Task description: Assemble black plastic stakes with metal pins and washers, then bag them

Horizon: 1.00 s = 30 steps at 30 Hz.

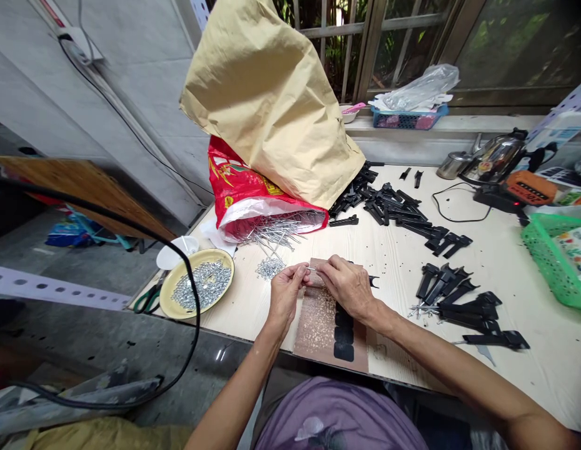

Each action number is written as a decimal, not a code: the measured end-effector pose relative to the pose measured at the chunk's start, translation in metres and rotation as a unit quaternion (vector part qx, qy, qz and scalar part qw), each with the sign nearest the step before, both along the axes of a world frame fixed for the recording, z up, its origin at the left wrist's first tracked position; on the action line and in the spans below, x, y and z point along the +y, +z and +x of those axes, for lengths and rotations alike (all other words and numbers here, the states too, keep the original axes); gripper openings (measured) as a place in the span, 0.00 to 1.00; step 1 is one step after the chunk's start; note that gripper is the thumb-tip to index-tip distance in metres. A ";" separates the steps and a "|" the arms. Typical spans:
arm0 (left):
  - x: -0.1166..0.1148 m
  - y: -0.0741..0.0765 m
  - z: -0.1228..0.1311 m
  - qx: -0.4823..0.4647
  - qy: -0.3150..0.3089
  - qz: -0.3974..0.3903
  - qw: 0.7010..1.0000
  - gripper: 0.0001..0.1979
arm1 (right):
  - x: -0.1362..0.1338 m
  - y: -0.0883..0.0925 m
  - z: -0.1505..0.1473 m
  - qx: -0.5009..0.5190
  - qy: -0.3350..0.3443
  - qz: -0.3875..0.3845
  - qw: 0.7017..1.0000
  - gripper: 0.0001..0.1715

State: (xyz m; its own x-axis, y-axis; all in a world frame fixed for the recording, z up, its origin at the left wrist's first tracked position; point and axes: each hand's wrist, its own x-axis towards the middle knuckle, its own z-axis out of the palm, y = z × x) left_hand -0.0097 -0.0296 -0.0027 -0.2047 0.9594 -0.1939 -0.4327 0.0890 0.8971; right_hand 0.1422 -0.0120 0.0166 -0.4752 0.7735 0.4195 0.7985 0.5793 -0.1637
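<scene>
Head view: left hand [283, 295], right hand [347, 286] both pinch thin pin [311, 269], centre frame; pinned black clips [463, 309] right seem done, bigger heap [388, 206] upper centre remains.

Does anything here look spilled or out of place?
Yes. The red bag lies on its side beneath a brown paper sack, and metal pins spill from its open mouth across the table.

Sack [272, 100]: matt brown paper, creased. Red bag [238, 187]: glossy plastic. Pinched nail [311, 269] and nail heap [276, 234]: bright bare metal. Clips [398, 209]: matt black plastic. Table [403, 262]: smooth pale wood-grain.
</scene>
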 end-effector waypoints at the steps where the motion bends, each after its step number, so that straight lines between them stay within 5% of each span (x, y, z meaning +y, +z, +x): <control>1: 0.000 -0.001 -0.001 0.007 -0.004 0.000 1.000 0.15 | 0.000 0.000 0.001 -0.003 0.002 -0.002 1.000 0.13; 13: 0.002 -0.008 -0.005 0.034 -0.036 -0.006 0.999 0.17 | 0.005 -0.005 0.006 0.057 0.036 -0.122 0.990 0.13; 17: 0.002 -0.010 -0.004 0.039 -0.040 -0.008 0.998 0.16 | 0.007 -0.007 0.009 0.036 0.038 -0.105 0.993 0.14; 22: 0.005 -0.011 -0.003 0.055 -0.043 0.000 0.998 0.16 | 0.009 -0.011 0.008 0.156 0.060 -0.193 0.967 0.10; 30: 0.000 -0.013 0.006 0.083 -0.096 -0.023 0.992 0.19 | 0.009 -0.013 0.036 0.072 0.065 -0.139 0.985 0.11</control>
